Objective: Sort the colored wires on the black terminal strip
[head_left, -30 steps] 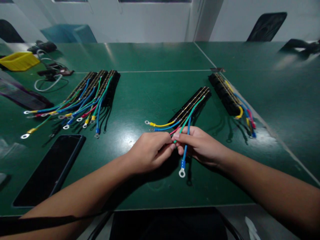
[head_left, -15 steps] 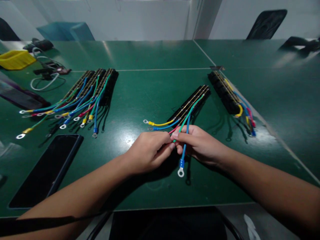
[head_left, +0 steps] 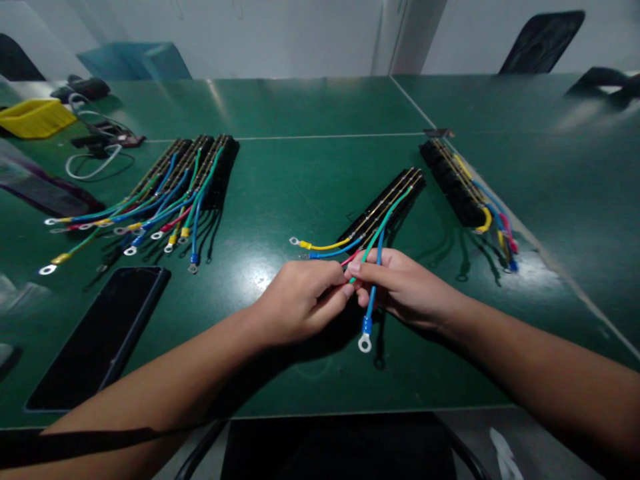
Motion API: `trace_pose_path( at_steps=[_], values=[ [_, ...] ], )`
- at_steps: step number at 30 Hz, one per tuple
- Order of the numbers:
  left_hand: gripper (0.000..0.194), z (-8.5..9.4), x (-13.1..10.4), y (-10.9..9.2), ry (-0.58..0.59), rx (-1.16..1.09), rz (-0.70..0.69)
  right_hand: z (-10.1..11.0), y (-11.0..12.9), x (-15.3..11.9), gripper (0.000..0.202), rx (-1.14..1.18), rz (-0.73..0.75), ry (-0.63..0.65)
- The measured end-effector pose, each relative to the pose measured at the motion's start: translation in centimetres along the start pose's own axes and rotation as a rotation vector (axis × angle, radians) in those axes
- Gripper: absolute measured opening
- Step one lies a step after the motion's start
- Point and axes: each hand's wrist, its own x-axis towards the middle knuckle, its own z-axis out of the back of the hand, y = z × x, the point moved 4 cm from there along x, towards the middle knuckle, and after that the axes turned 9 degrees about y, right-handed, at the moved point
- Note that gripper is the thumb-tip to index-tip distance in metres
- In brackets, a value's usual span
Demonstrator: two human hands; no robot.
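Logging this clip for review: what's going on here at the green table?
A person sits at a green table, both hands meeting over a black terminal strip with coloured ring-terminal wires. The left hand and right hand pinch a green wire between their fingers, while a blue wire hangs over the right hand, its ring end near the table. Three wired strips lie to the left, another strip to the right, and a dark phone lies near the left forearm.
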Motion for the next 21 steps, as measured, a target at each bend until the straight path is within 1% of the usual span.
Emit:
trace_pose_path(
  at_steps=[6, 9, 13, 21],
  values=[
    [0.013, 0.08, -0.07, 0.06, -0.039, -0.067, 0.012, 0.13, -0.17, 0.0, 0.022, 0.021, -0.024, -0.019],
    [0.014, 0.1, -0.04, 0.01, -0.033, -0.064, -0.001, 0.27, -0.29, 0.0, 0.022, 0.027, -0.023, -0.025],
    [0.017, 0.14, 0.13, 0.06, -0.011, -0.064, 0.026, 0.29, -0.33, -0.03, 0.024, 0.024, -0.014, -0.024],
    [0.014, 0.32, -0.1, 0.29, -0.113, -0.15, 0.117, 0.25, -0.27, -0.02, 0.025, 0.023, -0.001, -0.032]
  ],
)
